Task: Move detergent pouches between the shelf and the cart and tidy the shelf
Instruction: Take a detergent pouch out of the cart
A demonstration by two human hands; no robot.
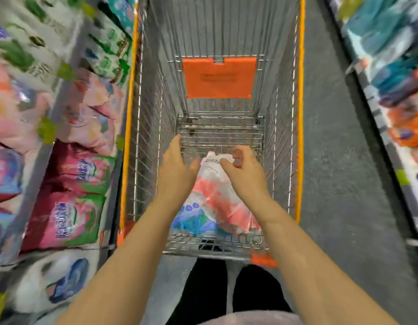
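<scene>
While both bare arms reach down into the wire cart (283,127), a pouch (212,200) lies in its near end, lengthwise, top edge pointing away from the person. The pouch is white and pink with blue at its near end. The right hand (244,171) has a grip on the pouch's white top edge, fingers curled and pinching it. The left hand (177,167) is released, fingers spread, just beside the pouch's left side; whether the thumb touches the plastic I cannot tell. The cart has orange rims along both sides and an orange flap (218,77) folded down at its far end; past the pouch its wire floor is bare. On the left, close against the cart, the shelf (51,160) carries rows of pouches: green and white at the top, pink below, then a dark red and pink pack (69,200), and white ones lowest. A second shelf (390,95) runs along the right, well apart from the cart across grey floor (339,160), its goods blurred.
</scene>
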